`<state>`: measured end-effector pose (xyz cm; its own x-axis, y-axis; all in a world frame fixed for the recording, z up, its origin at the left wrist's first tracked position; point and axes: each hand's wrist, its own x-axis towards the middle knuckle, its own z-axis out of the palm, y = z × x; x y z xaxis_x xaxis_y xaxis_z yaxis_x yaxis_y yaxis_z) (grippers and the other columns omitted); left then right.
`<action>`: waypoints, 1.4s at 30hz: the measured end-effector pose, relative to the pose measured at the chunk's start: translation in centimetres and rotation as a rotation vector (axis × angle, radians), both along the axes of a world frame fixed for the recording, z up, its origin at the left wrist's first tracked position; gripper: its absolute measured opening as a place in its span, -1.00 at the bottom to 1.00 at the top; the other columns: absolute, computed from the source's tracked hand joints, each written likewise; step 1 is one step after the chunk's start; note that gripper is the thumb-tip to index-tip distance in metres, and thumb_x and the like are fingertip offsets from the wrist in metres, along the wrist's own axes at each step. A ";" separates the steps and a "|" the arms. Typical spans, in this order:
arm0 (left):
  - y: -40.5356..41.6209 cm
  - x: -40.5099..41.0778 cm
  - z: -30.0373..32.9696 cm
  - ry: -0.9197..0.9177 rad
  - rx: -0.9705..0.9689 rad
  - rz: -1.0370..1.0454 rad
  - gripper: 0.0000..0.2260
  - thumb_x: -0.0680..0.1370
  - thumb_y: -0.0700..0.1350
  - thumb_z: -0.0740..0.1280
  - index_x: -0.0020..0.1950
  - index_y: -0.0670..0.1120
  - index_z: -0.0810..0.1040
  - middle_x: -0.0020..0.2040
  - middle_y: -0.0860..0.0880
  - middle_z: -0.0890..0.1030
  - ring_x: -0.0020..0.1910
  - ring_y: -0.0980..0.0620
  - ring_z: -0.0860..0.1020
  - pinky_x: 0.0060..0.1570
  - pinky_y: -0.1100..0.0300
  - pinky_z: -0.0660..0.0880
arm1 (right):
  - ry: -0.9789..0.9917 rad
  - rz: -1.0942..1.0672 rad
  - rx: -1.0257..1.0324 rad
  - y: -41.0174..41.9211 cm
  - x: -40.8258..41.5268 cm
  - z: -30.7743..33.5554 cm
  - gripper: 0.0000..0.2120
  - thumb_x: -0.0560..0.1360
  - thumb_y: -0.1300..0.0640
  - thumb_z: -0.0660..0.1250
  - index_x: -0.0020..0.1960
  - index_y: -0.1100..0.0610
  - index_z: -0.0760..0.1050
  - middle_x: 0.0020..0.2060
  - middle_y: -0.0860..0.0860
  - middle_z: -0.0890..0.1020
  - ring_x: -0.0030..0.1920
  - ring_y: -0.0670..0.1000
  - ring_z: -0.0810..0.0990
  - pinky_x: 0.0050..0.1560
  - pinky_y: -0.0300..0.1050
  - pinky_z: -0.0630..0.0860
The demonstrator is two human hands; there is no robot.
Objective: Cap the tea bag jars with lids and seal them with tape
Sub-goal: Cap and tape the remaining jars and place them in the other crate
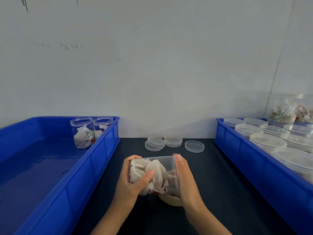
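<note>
A clear jar (162,168) stuffed with white tea bags lies on its side above the dark table, held between both hands. My left hand (130,182) grips its left end, thumb across the front. My right hand (184,177) wraps round its right end. Below the jar a pale roll of tape (171,200) shows partly on the table. Loose clear lids (155,144) lie in small stacks behind the jar, with a single lid (194,146) to their right. Two uncapped jars (83,131) with tea bags stand in the left bin.
A large blue bin (55,184) fills the left side. Another blue bin (254,167) on the right holds several capped jars (267,142), with a filled jar (291,109) on top at the back. A grey wall stands close behind the table.
</note>
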<state>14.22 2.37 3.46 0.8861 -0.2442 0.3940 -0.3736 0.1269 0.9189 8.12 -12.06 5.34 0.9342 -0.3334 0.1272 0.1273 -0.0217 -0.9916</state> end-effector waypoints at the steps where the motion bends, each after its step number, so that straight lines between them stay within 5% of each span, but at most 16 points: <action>1: 0.0 0.0 0.0 0.053 -0.035 -0.005 -0.50 0.23 0.19 0.49 0.10 0.05 0.52 -0.03 0.07 0.66 -0.08 0.10 0.66 -0.25 0.28 0.59 | -0.064 0.041 -0.061 -0.1 -0.3 0.2 -0.50 0.55 -0.37 0.02 0.41 -0.21 0.28 0.39 -0.11 0.38 0.37 -0.09 0.39 0.35 -0.05 0.40; 3: 0.1 0.3 0.0 0.230 -0.098 -0.048 -0.48 0.23 0.26 0.48 0.11 0.07 0.56 -0.01 -0.02 0.69 -0.06 -0.02 0.68 -0.16 0.08 0.62 | -0.176 0.153 -0.155 -0.1 -0.8 0.3 -0.45 0.50 -0.35 0.05 0.47 -0.37 0.07 0.43 -0.40 0.15 0.38 -0.40 0.19 0.27 -0.41 0.25; 5: 0.4 0.5 -0.1 0.360 -0.132 -0.096 -0.49 0.30 0.23 0.47 0.16 0.02 0.55 0.00 -0.10 0.70 -0.04 -0.12 0.68 -0.09 -0.05 0.60 | -0.229 0.246 -0.207 -0.4 -1.0 0.1 -0.45 0.51 -0.20 0.12 0.48 -0.36 0.08 0.40 -0.48 0.13 0.37 -0.49 0.12 0.20 -0.55 0.24; 10: 0.2 0.4 -0.3 0.304 -0.143 0.013 -0.48 0.22 0.23 0.47 0.13 0.07 0.56 -0.01 -0.03 0.69 -0.02 -0.07 0.67 -0.08 -0.06 0.61 | -0.117 0.108 -0.156 -0.4 -0.5 0.6 -0.46 0.44 -0.37 0.23 0.39 -0.31 0.26 0.27 -0.07 0.44 0.27 -0.14 0.45 0.13 -0.29 0.40; 13: 0.2 0.2 -0.1 0.277 -0.149 0.011 -0.45 0.18 0.27 0.45 0.11 0.10 0.57 -0.01 0.00 0.69 -0.04 -0.02 0.67 -0.18 0.08 0.59 | -0.113 0.145 -0.175 -0.8 -0.5 0.5 -0.36 0.43 -0.46 0.16 0.45 -0.36 0.12 0.36 -0.24 0.29 0.32 -0.29 0.32 0.17 -0.32 0.29; 15: 0.2 0.3 -0.1 0.310 -0.160 -0.028 -0.46 0.28 0.24 0.45 0.17 0.02 0.55 0.02 -0.06 0.69 -0.03 -0.07 0.67 -0.19 0.07 0.59 | -0.155 0.219 -0.178 -0.7 -0.7 0.6 -0.38 0.43 -0.33 0.23 0.44 -0.41 0.11 0.37 -0.39 0.20 0.30 -0.48 0.21 0.16 -0.42 0.28; 18: 0.3 0.3 -0.3 0.325 -0.160 -0.018 -0.51 0.31 0.21 0.43 0.16 0.03 0.55 0.02 -0.09 0.68 -0.03 -0.10 0.67 -0.14 0.00 0.60 | -0.182 0.195 -0.104 -0.3 -0.7 0.6 -0.44 0.46 -0.18 0.35 0.42 -0.30 0.26 0.40 -0.18 0.34 0.38 -0.20 0.33 0.31 -0.21 0.39; 20: 0.2 0.3 -0.3 0.285 -0.143 0.029 -0.54 0.28 0.19 0.39 0.13 0.07 0.54 0.04 -0.07 0.66 0.00 -0.09 0.65 -0.14 0.00 0.60 | -0.164 0.175 -0.046 -0.2 -0.6 0.8 -0.43 0.42 -0.12 0.33 0.42 -0.21 0.31 0.40 -0.04 0.39 0.41 -0.02 0.37 0.31 -0.16 0.42; 24: 0.2 0.2 0.0 0.156 -0.144 0.095 -0.50 0.23 0.20 0.42 0.13 0.08 0.54 0.01 0.01 0.65 -0.05 0.04 0.65 -0.28 0.25 0.57 | -0.156 0.162 0.028 -0.4 -0.3 1.3 -0.53 0.52 0.05 0.28 0.42 -0.07 0.36 0.36 0.04 0.45 0.33 0.02 0.47 -0.01 -0.42 0.52; 28: 0.2 0.3 -0.1 0.007 -0.069 0.091 -0.57 0.28 0.07 0.46 0.11 0.09 0.50 -0.04 0.10 0.62 -0.03 0.13 0.62 -0.28 0.36 0.55 | -0.177 0.166 0.035 -0.6 -0.3 1.0 -0.48 0.49 0.02 0.27 0.44 -0.07 0.33 0.37 0.01 0.46 0.34 0.04 0.47 0.20 -0.25 0.51; 30: 0.5 0.5 -0.2 -0.101 0.051 0.075 -0.42 0.23 0.15 0.56 0.18 0.12 0.44 0.03 0.20 0.56 0.01 0.21 0.58 -0.20 0.38 0.55 | -0.207 0.148 0.007 -0.8 -0.5 1.1 -0.43 0.43 -0.07 0.30 0.43 -0.13 0.34 0.39 -0.09 0.44 0.37 -0.04 0.44 0.31 -0.12 0.46; 34: 1.2 0.3 0.1 -0.515 0.524 0.224 -0.20 0.14 0.37 0.52 0.31 0.19 0.37 0.20 0.35 0.44 0.14 0.33 0.48 0.04 0.41 0.48 | -0.257 0.024 -0.143 -0.5 -0.5 0.9 -0.48 0.38 -0.17 0.33 0.34 -0.25 0.40 0.29 -0.24 0.45 0.27 -0.28 0.43 0.22 -0.24 0.45; 36: 0.7 0.1 -0.1 -0.682 0.683 0.323 -0.13 0.16 0.40 0.48 0.39 0.11 0.34 0.25 0.25 0.44 0.20 0.29 0.42 0.25 0.22 0.42 | -0.255 0.014 -0.197 0.1 -0.6 0.6 -0.48 0.37 -0.18 0.33 0.32 -0.25 0.39 0.26 -0.24 0.44 0.23 -0.33 0.42 0.16 -0.35 0.44; 39: 0.0 -0.2 -0.3 -0.608 0.732 0.353 -0.06 0.18 0.38 0.46 0.47 0.10 0.23 0.31 0.19 0.45 0.26 0.23 0.42 0.29 0.19 0.40 | -0.254 0.066 -0.168 0.6 -0.5 0.5 -0.42 0.37 -0.16 0.34 0.37 -0.16 0.36 0.27 -0.21 0.43 0.13 -0.43 0.43 0.00 -0.52 0.43; 42: 0.5 -0.2 -0.5 -0.470 0.614 0.320 -0.10 0.17 0.35 0.49 0.41 0.22 0.18 0.23 0.31 0.41 0.16 0.28 0.46 0.04 0.38 0.42 | -0.245 0.114 -0.140 0.1 -0.2 0.5 -0.43 0.45 -0.12 0.26 0.44 -0.09 0.29 0.26 -0.12 0.46 0.22 -0.26 0.47 0.20 -0.35 0.45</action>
<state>14.03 2.85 3.00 0.7256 -0.3005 0.6191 -0.6682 -0.5227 0.5295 7.94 -11.96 5.86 0.9004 -0.1912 0.3908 0.3720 -0.1274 -0.9195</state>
